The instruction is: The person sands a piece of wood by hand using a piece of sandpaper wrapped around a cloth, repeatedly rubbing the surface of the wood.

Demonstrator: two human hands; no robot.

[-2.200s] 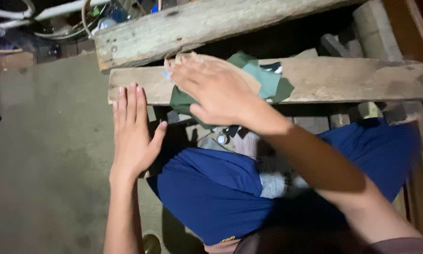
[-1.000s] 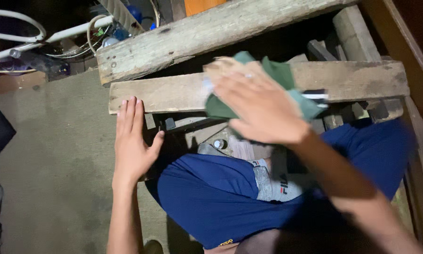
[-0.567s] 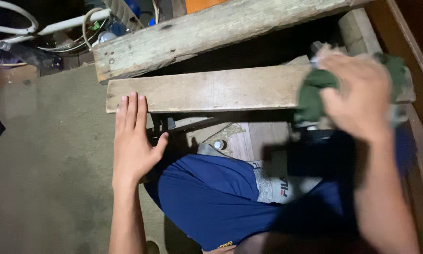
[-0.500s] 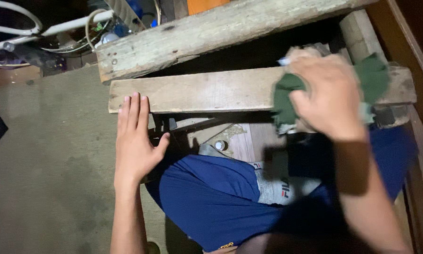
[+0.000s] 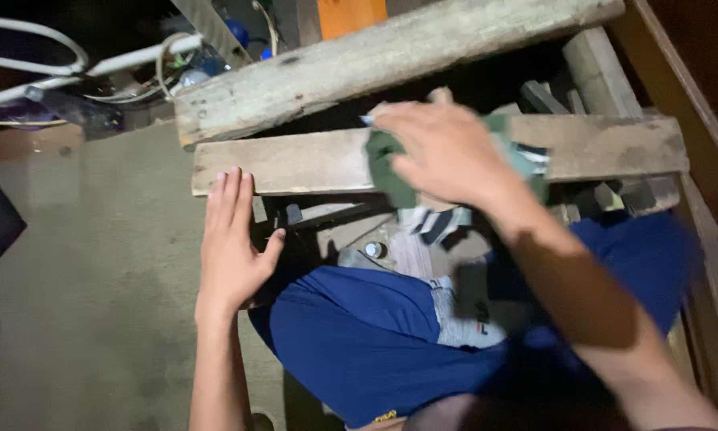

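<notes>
1. Our right hand (image 5: 447, 152), centre-top of the frame, presses a crumpled green cloth (image 5: 391, 172) flat against the weathered grey wooden plank (image 5: 295, 164); motion blur makes the grip look loose, perhaps.
2. Our left hand (image 5: 231, 239), centre-left, lies open with fingers spread slightly, fingertips on the plank's near end, holding nothing.
3. Blue shorts (image 5: 359, 335) fill the lower centre.

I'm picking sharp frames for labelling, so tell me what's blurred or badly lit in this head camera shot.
Head view: the right hand and forearm are motion-blurred over the crumpled green cloth; the left hand, flat at the end of the weathered wooden plank, is sharp; the top left background is dark, light falls mainly centre frame.
</notes>
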